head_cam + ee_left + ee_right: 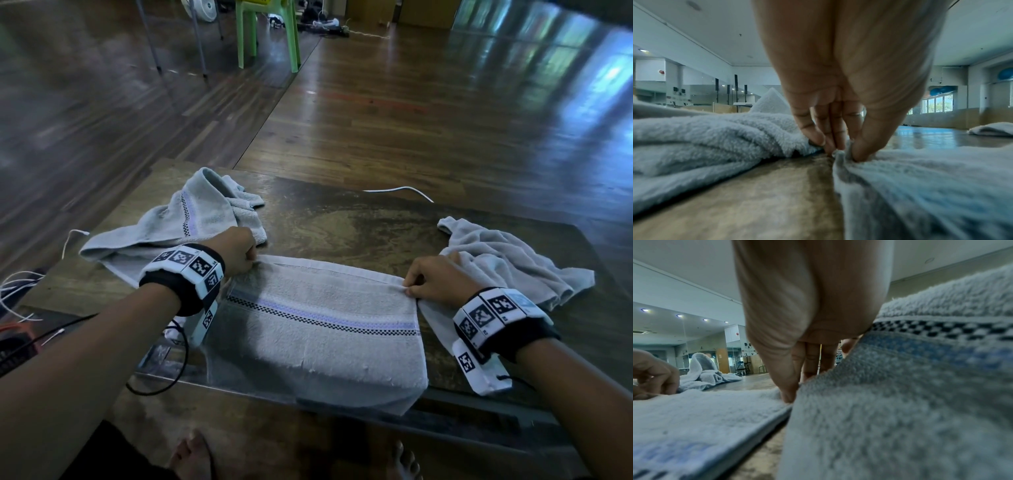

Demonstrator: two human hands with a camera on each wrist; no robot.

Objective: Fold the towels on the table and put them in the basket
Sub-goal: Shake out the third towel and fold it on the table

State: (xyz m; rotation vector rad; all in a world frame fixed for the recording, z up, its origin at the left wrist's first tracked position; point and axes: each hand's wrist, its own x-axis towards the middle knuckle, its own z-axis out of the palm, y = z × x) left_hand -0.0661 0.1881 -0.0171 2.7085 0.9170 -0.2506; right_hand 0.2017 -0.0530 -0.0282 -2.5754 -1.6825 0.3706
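Note:
A grey towel with a checkered and lilac stripe point(318, 329) lies flat on the table point(342, 222), its near part hanging over the front edge. My left hand point(253, 263) pinches its far left corner. The left wrist view shows thumb and fingers point(859, 151) closed on that bunched corner point(840, 155). My right hand point(409, 287) pinches the far right corner, and its thumb point(789, 394) presses the hem of the flat towel point(705, 410). A crumpled towel point(191, 219) lies behind my left hand, another point(496, 260) beside my right hand. No basket is in view.
A white cable point(400, 190) runs over the table's far edge, and more cables point(20, 294) hang at the left end. A green plastic chair point(267, 31) stands far back on the wooden floor. My bare feet point(191, 455) show below the table's front edge.

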